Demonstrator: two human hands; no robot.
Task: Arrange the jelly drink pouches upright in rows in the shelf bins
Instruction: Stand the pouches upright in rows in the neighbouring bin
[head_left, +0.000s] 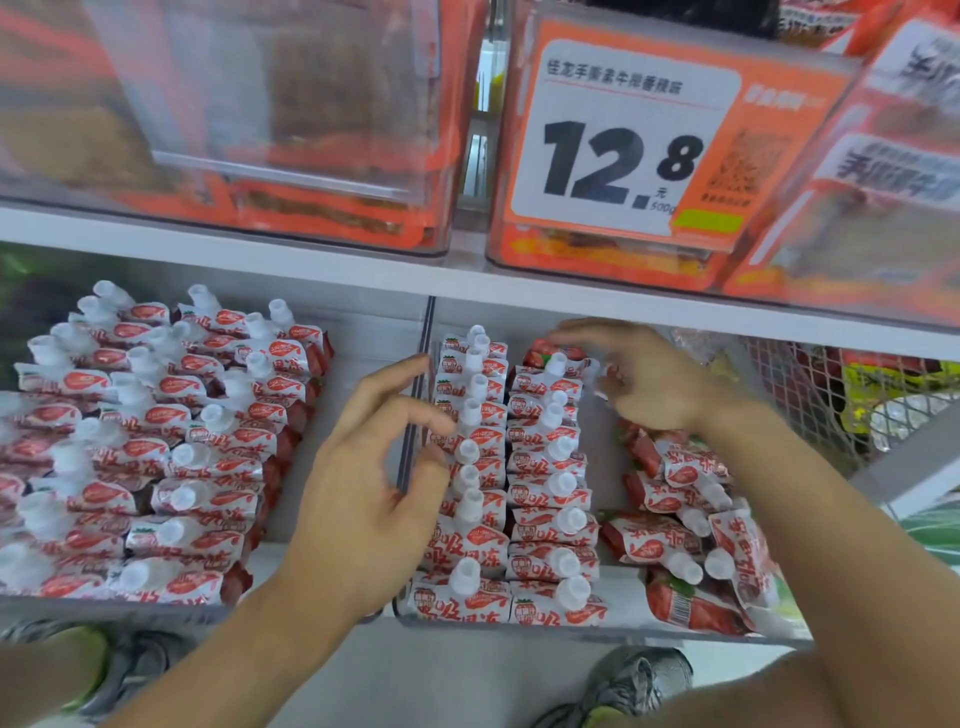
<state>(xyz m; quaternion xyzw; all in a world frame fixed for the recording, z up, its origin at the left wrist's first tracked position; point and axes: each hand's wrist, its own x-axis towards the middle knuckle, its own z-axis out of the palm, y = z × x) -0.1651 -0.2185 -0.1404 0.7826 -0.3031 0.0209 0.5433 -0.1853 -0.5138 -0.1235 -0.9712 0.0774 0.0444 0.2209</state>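
Jelly drink pouches (470, 519) stand upright in two rows running near to far in the right bin (618, 626) — roughly ten each, white caps up. Loose pouches (685, 525) lie tumbled rightward. Left hand (374, 467) hovers released; right hand (644, 379) — grasp unclear.

Red-and-white pouches (480, 540) with white caps stand upright in two neat rows in the right bin (587, 631), loose ones (691, 530) lying tumbled beside them, while the left bin (291, 556) holds several packed rows (156, 452).
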